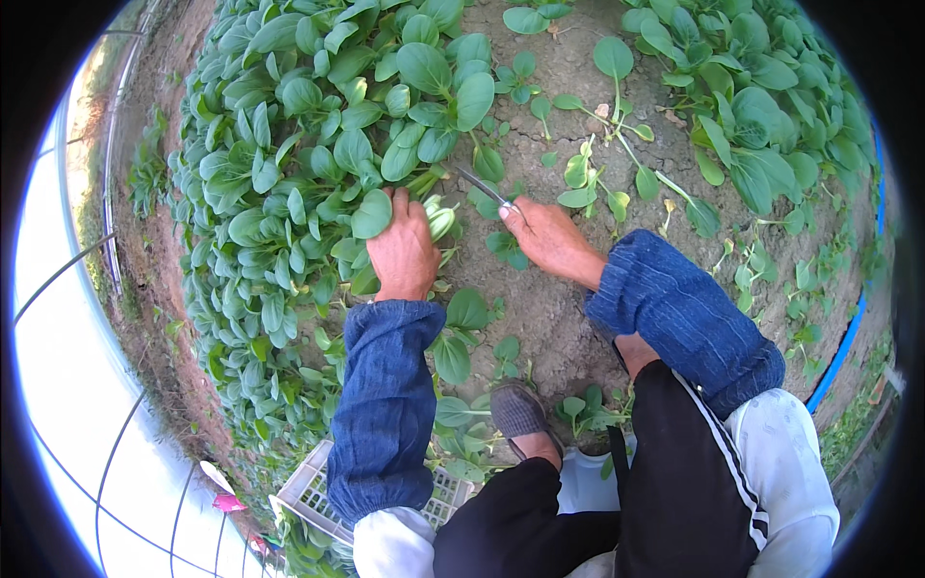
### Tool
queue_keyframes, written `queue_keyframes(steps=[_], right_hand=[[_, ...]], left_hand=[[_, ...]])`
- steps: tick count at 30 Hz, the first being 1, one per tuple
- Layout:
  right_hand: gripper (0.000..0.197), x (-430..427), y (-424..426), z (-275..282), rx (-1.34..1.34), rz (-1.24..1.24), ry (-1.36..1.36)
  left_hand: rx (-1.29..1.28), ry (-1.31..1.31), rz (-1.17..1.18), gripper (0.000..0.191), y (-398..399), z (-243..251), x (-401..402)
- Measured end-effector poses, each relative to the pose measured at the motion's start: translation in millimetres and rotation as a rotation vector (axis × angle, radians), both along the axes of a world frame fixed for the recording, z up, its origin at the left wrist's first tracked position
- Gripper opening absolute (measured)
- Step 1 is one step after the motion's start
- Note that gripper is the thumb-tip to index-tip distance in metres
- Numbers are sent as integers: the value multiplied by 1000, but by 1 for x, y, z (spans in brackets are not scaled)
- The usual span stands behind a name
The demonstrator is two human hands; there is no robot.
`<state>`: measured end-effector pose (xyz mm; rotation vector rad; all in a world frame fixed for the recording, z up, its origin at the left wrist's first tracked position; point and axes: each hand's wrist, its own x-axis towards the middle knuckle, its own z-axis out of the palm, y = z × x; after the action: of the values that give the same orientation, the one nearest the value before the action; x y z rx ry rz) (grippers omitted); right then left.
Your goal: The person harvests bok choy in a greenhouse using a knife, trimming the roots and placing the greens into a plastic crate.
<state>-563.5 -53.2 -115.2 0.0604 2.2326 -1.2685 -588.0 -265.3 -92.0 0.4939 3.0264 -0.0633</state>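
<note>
My left hand (406, 246) is closed around a leafy green plant, and its pale stem base (440, 218) sticks out to the right of my knuckles. A round leaf (372, 214) covers part of my fingers on the left. My right hand (551, 237) grips a small knife or sickle; most of its handle is hidden in my fist. The dark, slightly curved blade (481, 186) points up and left towards the plants, apart from the pale stem base. Dense leafy greens (289, 173) grow beside and beyond my left hand.
A pale plastic crate (311, 498) stands at the lower left, partly behind my left sleeve. Cut plants and loose leaves (618, 137) lie on bare soil (549, 311). More greens (759, 108) grow at right, near a blue hose (842, 350). My shoe (519, 410) rests on the soil.
</note>
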Motion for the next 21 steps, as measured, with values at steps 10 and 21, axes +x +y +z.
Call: queue_keyframes(steps=[10, 21], right_hand=[[43, -20, -27, -16, 58, 49, -34], [46, -28, -25, -4, -25, 34, -343]], left_hand=[[96, -22, 84, 32, -14, -20, 10], [157, 11, 52, 39, -20, -28, 17]])
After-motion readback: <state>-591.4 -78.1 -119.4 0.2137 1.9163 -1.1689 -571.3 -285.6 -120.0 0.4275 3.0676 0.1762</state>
